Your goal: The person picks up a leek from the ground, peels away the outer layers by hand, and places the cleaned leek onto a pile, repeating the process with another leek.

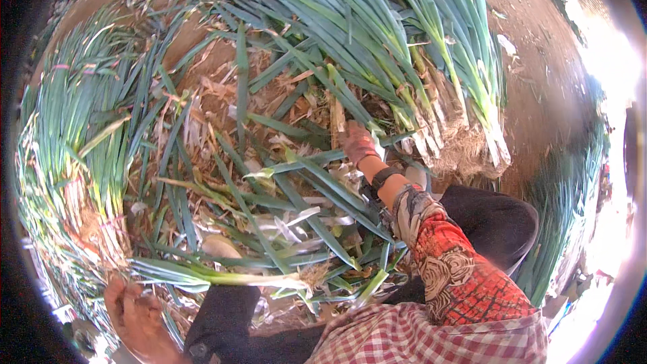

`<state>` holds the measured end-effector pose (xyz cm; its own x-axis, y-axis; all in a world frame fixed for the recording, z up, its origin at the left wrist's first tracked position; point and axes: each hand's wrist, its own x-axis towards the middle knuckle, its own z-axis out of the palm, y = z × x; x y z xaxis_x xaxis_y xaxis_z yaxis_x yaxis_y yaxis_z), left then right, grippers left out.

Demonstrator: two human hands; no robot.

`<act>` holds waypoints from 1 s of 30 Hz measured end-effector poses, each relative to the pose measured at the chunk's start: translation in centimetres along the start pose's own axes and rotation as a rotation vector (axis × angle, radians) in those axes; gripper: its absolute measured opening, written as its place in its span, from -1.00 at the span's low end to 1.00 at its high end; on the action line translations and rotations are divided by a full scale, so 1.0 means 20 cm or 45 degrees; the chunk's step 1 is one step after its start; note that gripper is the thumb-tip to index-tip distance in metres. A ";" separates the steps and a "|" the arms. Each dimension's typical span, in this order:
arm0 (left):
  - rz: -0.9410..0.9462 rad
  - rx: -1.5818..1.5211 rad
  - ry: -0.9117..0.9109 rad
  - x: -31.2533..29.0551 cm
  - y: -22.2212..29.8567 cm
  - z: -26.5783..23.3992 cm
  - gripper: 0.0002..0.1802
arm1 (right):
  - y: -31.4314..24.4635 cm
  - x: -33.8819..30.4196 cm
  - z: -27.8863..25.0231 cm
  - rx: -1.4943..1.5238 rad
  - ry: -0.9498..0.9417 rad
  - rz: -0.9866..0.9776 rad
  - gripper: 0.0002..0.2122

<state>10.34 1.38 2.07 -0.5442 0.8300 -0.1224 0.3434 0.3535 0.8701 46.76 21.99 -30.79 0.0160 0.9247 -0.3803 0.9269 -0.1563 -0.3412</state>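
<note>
Glare whites out the right rim of the bright, fisheye-bent view

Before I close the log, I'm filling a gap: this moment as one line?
left hand: near single leek's leaf end | right hand: beside leek pile, grip unclear | leek bundle: left

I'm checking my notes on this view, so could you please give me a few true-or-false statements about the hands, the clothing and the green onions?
1. The right hand is near the large heap of green onions. True.
2. The dark wristband is on the left wrist. False: the dark wristband is on the right wrist.
3. The left hand is near the leafy end of the loose green onion. True.
4. That onion's roots point to the left. False: its roots point to the right.
5. A red patterned sleeve covers much of the right forearm. True.
</note>
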 end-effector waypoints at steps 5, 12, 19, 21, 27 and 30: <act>-0.438 -0.167 0.036 0.09 0.13 0.10 -0.48 | 0.13 0.11 -0.16 -0.213 0.541 0.087 -0.59; -0.186 -0.764 -0.402 0.11 -0.11 0.02 -0.54 | 0.56 0.07 -0.27 -0.449 0.250 0.491 -0.59; 0.042 0.106 -0.096 0.11 -0.02 0.19 -0.74 | 0.56 0.11 -0.26 -0.376 0.247 0.621 -0.76; 0.040 0.023 -0.188 0.12 -0.04 0.15 -0.67 | 0.62 0.13 -0.22 -0.358 0.203 0.629 -0.76; -0.102 -0.157 0.068 0.10 0.00 0.25 -0.87 | 0.62 0.02 -0.21 0.091 0.513 0.338 -0.40; -0.158 -0.226 -0.051 0.08 0.01 0.21 -0.85 | 0.56 0.03 -0.19 0.085 0.262 0.454 -0.44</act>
<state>12.71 4.69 0.06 -0.5421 0.8023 -0.2498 0.1332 0.3755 0.9172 58.59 22.02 -31.59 0.4123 0.8577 -0.3070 0.8237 -0.4950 -0.2766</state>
